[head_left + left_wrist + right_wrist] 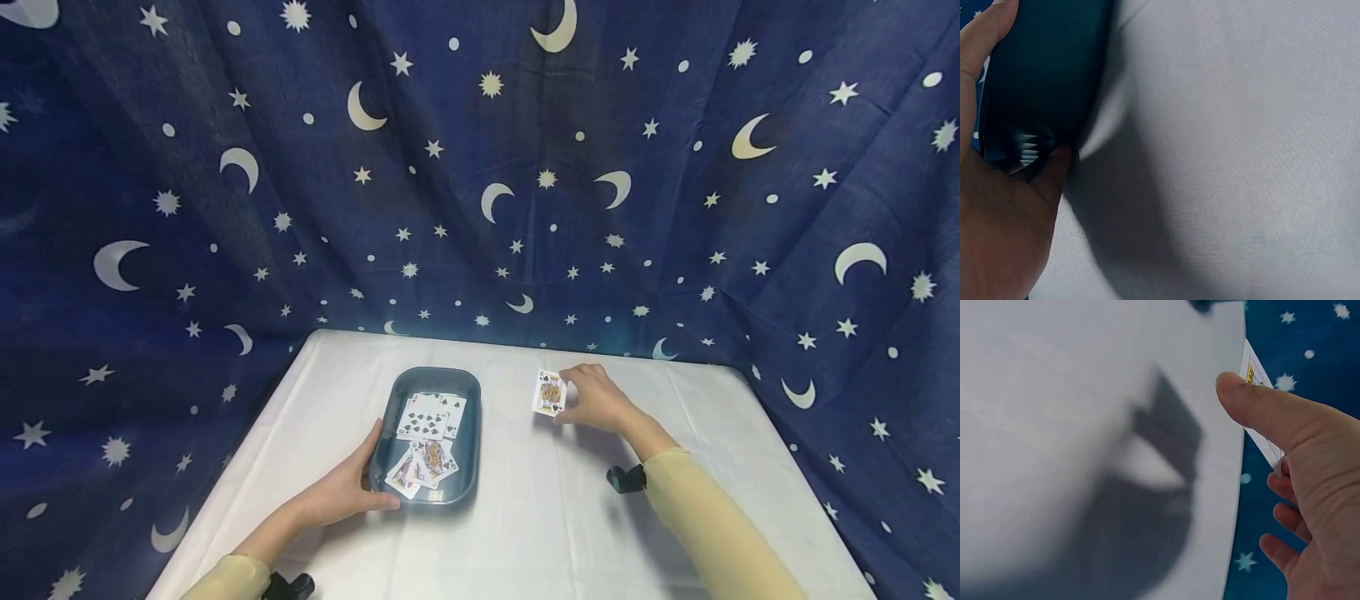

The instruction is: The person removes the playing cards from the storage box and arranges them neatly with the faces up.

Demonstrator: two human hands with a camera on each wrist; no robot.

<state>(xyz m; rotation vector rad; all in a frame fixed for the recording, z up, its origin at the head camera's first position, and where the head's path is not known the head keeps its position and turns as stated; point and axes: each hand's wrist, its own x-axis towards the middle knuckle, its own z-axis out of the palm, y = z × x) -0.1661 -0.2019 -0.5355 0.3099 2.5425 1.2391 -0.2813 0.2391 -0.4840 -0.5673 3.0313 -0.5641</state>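
1. The right hand [597, 400] pinches one playing card [548, 393], a king by its corner letter, with the thumb on its near side and the fingers toward the far side.
2. That card sits off the left side of the hand, face toward the head camera, between the hand and the tray [470, 442]. Its long axis runs roughly away from the person, much like the tray's.
3. In the right wrist view the shadow [1166, 437] lies on the white cloth [517, 517] apart from the hand, so the card is judged to be raised.
4. The key relation is sideways: the tray lies to the left of the card and a little nearer the person, with bare cloth between them.
5. The left hand [347, 490] grips the tray's near left corner, thumb at the near edge, fingers along the left side. It is well apart from the held card; the right hand is much nearer.
6. Inside the tray are two groups: number cards [422, 418] at the far end and picture cards [431, 463] at the near end.
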